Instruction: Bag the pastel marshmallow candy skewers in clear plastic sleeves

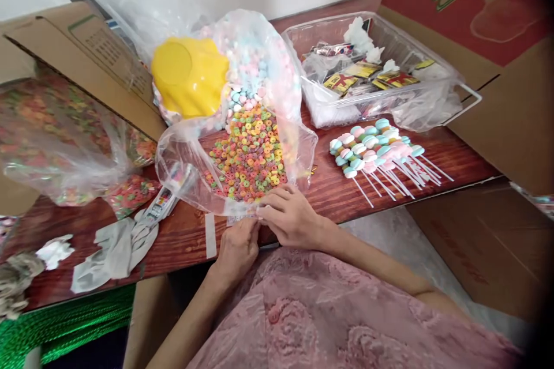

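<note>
At the table's front edge, my left hand (238,249) is closed, its fingertips hidden. My right hand (292,218) bends over from the right, thumb and fingers pinched together where they meet the left. What lies between the fingertips is too small and covered to make out. Just beyond them lies an opened clear plastic bag (303,153) with many small ring-shaped candies (253,155) in orange, yellow, green and red. Behind the rings are pink, blue and white marshmallow candies (253,72). To the right lie several candy skewers (376,147) on white sticks.
A yellow scalloped bowl (188,78) rests upside down on the marshmallow bag. A clear plastic bin (372,83) holds packets at back right. Bagged ring candies (60,144), a cardboard box (99,57) and grey gloves (116,248) sit left. Another box (489,57) stands right.
</note>
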Demonstrator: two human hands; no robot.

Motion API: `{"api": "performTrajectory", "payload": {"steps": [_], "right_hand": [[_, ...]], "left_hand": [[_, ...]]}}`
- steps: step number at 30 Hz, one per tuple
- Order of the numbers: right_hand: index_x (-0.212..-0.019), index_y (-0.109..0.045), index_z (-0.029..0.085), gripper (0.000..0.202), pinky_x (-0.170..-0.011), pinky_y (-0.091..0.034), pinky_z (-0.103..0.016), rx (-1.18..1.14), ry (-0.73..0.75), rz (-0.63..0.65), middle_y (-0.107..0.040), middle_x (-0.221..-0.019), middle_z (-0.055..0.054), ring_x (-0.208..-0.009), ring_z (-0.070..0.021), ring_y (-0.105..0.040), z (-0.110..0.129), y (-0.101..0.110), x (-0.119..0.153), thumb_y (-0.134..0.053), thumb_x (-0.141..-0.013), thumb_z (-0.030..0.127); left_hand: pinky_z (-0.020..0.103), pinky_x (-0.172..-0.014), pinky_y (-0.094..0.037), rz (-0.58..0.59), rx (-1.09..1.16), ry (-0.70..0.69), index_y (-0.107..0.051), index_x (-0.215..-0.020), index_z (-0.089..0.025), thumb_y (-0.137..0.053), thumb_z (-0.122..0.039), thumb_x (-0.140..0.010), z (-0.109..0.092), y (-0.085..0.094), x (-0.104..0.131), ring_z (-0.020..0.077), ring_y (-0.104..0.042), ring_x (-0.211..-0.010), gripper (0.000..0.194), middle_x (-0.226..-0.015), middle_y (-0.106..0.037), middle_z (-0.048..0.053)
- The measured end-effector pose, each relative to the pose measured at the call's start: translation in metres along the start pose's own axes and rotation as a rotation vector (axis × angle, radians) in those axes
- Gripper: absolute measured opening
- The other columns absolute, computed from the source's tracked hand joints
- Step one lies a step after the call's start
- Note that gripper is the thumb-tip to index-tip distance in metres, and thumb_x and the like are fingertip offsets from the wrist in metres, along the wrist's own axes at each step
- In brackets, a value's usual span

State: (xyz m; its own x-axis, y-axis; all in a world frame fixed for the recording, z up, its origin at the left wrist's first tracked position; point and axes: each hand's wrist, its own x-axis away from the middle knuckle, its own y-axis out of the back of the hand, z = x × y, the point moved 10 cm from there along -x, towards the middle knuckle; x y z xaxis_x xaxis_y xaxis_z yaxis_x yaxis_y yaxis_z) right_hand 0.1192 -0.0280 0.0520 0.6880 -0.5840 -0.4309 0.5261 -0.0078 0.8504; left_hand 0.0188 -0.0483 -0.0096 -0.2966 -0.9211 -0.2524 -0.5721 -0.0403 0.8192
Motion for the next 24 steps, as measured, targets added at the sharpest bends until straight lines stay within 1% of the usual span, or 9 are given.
{"api": "performTrajectory", "payload": {"steps": [2,4,5,7,9,13,16,19,24], "right_hand": [[-0.096,-0.067,0.021,0.017,-0.087,-0.04,-0.036,-0.02,-0.07,-0.285,-0.074,-0.099,-0.004,-0.094,-0.0192,-0.063,-0.019,0.037,0.027,-0.052,-0.09,0.018],[-0.094,-0.067,0.02,0.018,-0.084,-0.043,-0.033,0.012,-0.321,-0.423,-0.073,-0.094,-0.006,-0.09,-0.0185,-0.064,-0.064,0.058,0.055,-0.05,-0.092,0.019],[-0.093,-0.067,0.019,0.021,-0.081,-0.044,-0.031,0.03,-0.475,-0.389,-0.073,-0.092,-0.007,-0.088,-0.0181,-0.065,-0.089,0.058,0.066,-0.047,-0.093,0.018],[-0.091,-0.069,0.017,0.026,-0.076,-0.044,-0.031,0.127,-0.696,-0.148,-0.071,-0.091,-0.009,-0.085,-0.0192,-0.065,-0.131,0.04,0.076,-0.043,-0.094,0.018],[-0.097,-0.07,0.016,0.026,-0.073,-0.042,-0.031,0.203,-0.756,0.048,-0.07,-0.099,-0.011,-0.088,-0.0215,-0.065,-0.152,0.022,0.073,-0.045,-0.094,0.021],[-0.102,-0.07,0.016,0.027,-0.064,-0.038,-0.031,0.238,-0.736,0.155,-0.067,-0.104,-0.013,-0.082,-0.0216,-0.063,-0.159,0.007,0.056,-0.046,-0.092,0.02],[-0.091,-0.071,0.016,0.028,-0.066,-0.039,-0.03,0.241,-0.727,0.165,-0.067,-0.097,-0.013,-0.082,-0.0209,-0.062,-0.16,0.012,0.061,-0.043,-0.093,0.018],[-0.077,-0.069,0.016,0.026,-0.072,-0.041,-0.031,0.137,-0.722,0.081,-0.067,-0.088,-0.011,-0.08,-0.0199,-0.061,-0.164,0.026,0.081,-0.048,-0.091,0.02],[-0.064,-0.064,0.019,0.03,-0.065,-0.041,-0.03,-0.373,-0.785,-0.154,-0.06,-0.064,-0.003,-0.063,-0.0149,-0.053,-0.168,0.039,0.114,-0.057,-0.088,0.036]], "left_hand": [[0.027,-0.07,-0.05,-0.028,0.181,0.12,-0.07,-0.096,-0.016,-0.049,-0.024,-0.094,0.013,0.003,0.004,0.017,-0.067,-0.075,0.022,-0.086,-0.073,0.006],[0.024,-0.061,-0.046,-0.052,0.359,0.286,-0.071,-0.091,-0.017,-0.053,-0.029,-0.091,0.028,0.003,0.009,0.014,-0.06,-0.062,0.022,-0.073,-0.069,0.002],[0.023,-0.055,-0.042,-0.051,0.45,0.376,-0.071,-0.089,-0.017,-0.055,-0.032,-0.09,0.033,-0.001,0.012,0.0121,-0.054,-0.054,0.022,-0.064,-0.063,0.0],[0.021,-0.046,-0.032,-0.033,0.637,0.52,-0.071,-0.086,-0.016,-0.058,-0.038,-0.087,0.037,-0.011,0.015,0.009,-0.041,-0.045,0.025,-0.052,-0.05,-0.004],[0.021,-0.044,-0.027,-0.01,0.782,0.592,-0.07,-0.083,-0.015,-0.06,-0.041,-0.084,0.03,-0.022,0.012,0.0075,-0.035,-0.043,0.027,-0.048,-0.043,-0.006],[0.02,-0.045,-0.026,0.024,0.916,0.606,-0.068,-0.081,-0.015,-0.061,-0.042,-0.084,0.012,-0.032,0.005,0.0066,-0.034,-0.043,0.028,-0.048,-0.044,-0.006],[0.02,-0.045,-0.026,0.024,0.957,0.638,-0.067,-0.081,-0.015,-0.063,-0.043,-0.082,0.016,-0.033,0.011,0.0064,-0.034,-0.043,0.029,-0.048,-0.044,-0.006],[0.02,-0.045,-0.028,-0.011,1.003,0.676,-0.065,-0.08,-0.015,-0.066,-0.045,-0.081,0.03,-0.03,0.023,0.0064,-0.037,-0.043,0.029,-0.049,-0.046,-0.006],[0.02,-0.044,-0.028,0.004,1.143,0.696,-0.066,-0.081,-0.015,-0.069,-0.044,-0.079,0.029,-0.037,0.023,0.0062,-0.039,-0.043,0.029,-0.05,-0.049,-0.005]]}}
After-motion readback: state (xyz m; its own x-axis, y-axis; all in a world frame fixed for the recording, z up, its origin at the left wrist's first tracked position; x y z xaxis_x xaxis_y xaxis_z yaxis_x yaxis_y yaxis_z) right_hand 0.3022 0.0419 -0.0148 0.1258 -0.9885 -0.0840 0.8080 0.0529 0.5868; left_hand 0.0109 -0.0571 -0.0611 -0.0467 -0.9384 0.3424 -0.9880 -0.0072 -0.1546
